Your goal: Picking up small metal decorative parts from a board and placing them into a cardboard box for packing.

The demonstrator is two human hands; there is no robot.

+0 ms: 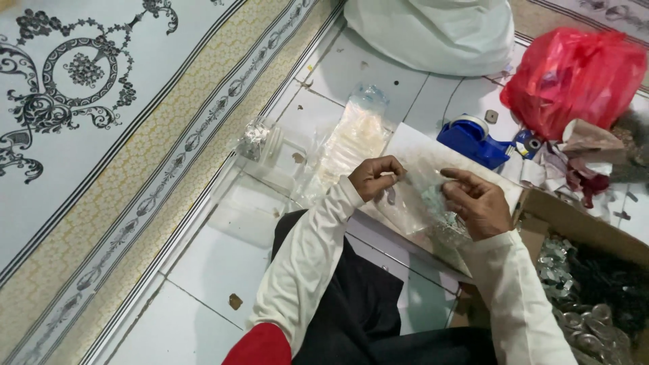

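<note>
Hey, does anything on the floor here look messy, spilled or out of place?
Yes. Torn paper scraps lie heaped beside the red plastic bag, and small brown bits dot the white floor tiles. Both hands hold a clear plastic bag.

Two hands, left point(375, 177) and right point(476, 203), one blue tape dispenser point(473, 140), one red bag point(574, 74), one white bag point(433, 30), one cardboard box point(581, 226).

The cardboard box point(574, 223) is cut off right; its small contents are unclear.

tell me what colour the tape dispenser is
Blue, clearest in the head view: tape dispenser.
</note>
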